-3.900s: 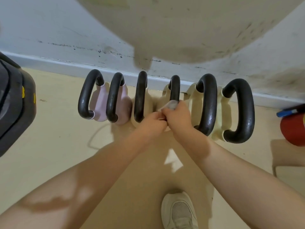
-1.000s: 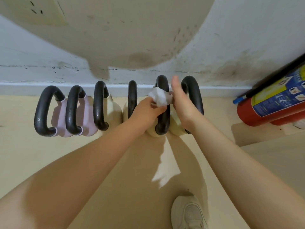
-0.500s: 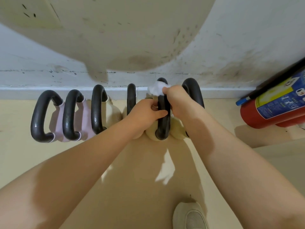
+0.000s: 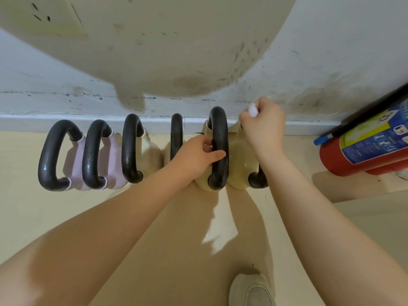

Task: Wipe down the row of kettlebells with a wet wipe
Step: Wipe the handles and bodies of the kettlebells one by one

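Left hand point(image 4: 194, 157): fingers curled around the black handle of the fifth kettlebell point(image 4: 218, 149). Right hand point(image 4: 262, 129): closed on a bunched white wipe point(image 4: 253, 110), over the sixth kettlebell point(image 4: 242, 168). Six kettlebells in a row on the floor point(image 4: 33, 213) against the wall point(image 4: 331, 51). Red fire extinguisher point(image 4: 364, 151) at right; shoe point(image 4: 251, 290) below.

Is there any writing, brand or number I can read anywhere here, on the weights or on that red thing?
Fire extinguisher, blue and yellow label: printed text and small pictures are there, but too small and blurred to read.
Kettlebells: no readable words or numbers on the black handles or the cream and pink bodies.
Wet wipe in the right hand: no print visible.
Wall: only scuffs and stains, no text.
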Action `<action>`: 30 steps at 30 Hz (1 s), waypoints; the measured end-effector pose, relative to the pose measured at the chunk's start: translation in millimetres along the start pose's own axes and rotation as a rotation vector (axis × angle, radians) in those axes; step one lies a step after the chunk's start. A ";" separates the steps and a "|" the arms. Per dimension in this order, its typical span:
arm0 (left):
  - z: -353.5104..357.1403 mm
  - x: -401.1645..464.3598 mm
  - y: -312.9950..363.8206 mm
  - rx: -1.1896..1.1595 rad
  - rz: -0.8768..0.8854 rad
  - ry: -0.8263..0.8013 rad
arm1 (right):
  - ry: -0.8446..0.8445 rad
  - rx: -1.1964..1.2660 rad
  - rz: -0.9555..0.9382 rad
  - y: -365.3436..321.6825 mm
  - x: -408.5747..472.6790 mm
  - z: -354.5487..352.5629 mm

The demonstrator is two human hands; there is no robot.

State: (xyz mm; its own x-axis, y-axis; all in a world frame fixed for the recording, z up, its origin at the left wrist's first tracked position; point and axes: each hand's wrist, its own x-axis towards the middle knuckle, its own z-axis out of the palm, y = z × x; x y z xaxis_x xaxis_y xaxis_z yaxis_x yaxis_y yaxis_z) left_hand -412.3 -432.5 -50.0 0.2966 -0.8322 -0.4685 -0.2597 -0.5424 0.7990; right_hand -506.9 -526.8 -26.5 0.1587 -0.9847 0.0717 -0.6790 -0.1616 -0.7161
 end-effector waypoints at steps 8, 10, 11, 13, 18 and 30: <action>-2.6 2.5 1.7 0.059 0.019 -0.011 | -0.346 0.110 0.094 -7.0 -16.6 23.0; -3.7 2.8 1.7 0.043 0.011 -0.011 | -0.290 -0.008 0.117 -0.3 -7.4 23.9; -4.2 3.0 2.1 0.038 0.013 -0.015 | -0.289 -0.069 0.129 3.3 -3.7 25.3; -5.0 3.0 2.9 0.040 0.018 -0.025 | -0.323 -0.103 0.174 4.1 -0.8 29.7; -6.9 6.5 2.5 0.057 0.047 -0.053 | -0.487 -0.081 0.347 -10.5 5.1 48.3; -9.3 10.5 10.0 -0.002 -0.052 -0.113 | -0.564 0.077 0.386 -12.6 18.3 60.4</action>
State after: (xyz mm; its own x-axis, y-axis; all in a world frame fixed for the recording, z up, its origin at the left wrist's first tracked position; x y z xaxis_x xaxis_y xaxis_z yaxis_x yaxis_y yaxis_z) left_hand -403.3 -445.6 -43.5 0.2042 -0.8109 -0.5484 -0.2453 -0.5847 0.7733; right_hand -452.2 -538.8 -58.1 0.2789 -0.7834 -0.5554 -0.7122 0.2193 -0.6669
